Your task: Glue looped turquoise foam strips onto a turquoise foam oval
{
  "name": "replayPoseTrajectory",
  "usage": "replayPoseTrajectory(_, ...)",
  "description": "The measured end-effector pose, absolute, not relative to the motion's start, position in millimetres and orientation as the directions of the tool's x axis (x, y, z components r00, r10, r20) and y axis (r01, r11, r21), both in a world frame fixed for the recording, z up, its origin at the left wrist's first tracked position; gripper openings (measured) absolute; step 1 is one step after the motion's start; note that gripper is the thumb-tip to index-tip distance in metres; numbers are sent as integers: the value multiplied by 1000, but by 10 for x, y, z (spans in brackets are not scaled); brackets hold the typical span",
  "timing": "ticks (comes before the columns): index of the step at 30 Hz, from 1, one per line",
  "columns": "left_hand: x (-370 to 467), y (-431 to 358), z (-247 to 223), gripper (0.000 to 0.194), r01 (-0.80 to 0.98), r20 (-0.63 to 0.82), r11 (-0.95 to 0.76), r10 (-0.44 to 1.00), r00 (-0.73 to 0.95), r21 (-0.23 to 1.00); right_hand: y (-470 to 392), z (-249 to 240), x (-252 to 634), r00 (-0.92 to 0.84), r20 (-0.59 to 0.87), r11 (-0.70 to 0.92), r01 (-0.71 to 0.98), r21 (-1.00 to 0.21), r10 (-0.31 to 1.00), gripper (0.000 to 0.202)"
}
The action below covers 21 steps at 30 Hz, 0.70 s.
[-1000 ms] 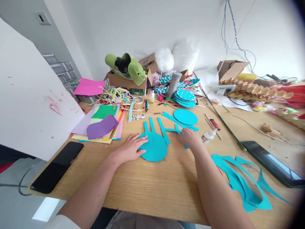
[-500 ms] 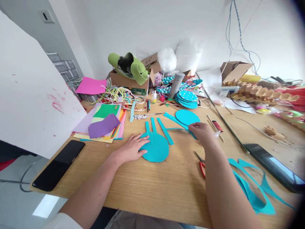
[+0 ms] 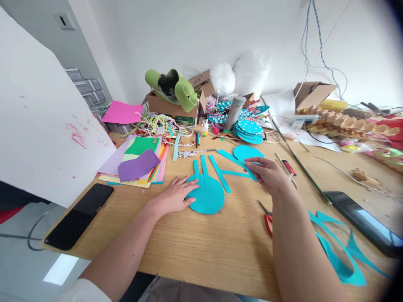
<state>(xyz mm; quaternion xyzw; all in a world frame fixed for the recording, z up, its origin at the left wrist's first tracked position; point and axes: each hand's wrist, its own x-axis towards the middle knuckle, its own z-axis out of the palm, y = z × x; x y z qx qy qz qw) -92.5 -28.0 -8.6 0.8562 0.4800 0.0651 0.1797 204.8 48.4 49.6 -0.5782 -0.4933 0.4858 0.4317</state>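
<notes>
My left hand lies flat with its fingers spread on the left part of a blue paper circle. Two short blue strips overlap the circle's upper edge and stick out beyond it. Thumb and index finger of my right hand are pinched at a slanting blue paper strip; the fingers partly cover it. Just below, another blue strip lies nearly level, meeting a loose slanted strip. Beyond my right fingertips is a second blue circle.
Red-handled scissors and blue paper offcuts lie near my right forearm. On the left are a black phone and stacked coloured paper. A grey flask stands behind the circles; a long stick crosses the right side.
The level strip's right end, lifted in my right fingers before, now lies flat on the table. My right fingers have shifted slightly left and up onto the slanting strip. My left hand stays put.
</notes>
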Motion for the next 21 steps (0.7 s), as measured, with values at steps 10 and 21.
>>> replayPoseTrajectory(10,-918,-283,-75,48,790,-51,-481,842,537,379,447,213,1478,-203,-241,-168,323,-931,949,40)
replayPoseTrajectory(21,-925,-277,-97,49,792,-52,-482,842,537,376,516,35,1508,-173,-223,-106,510,-854,959,14)
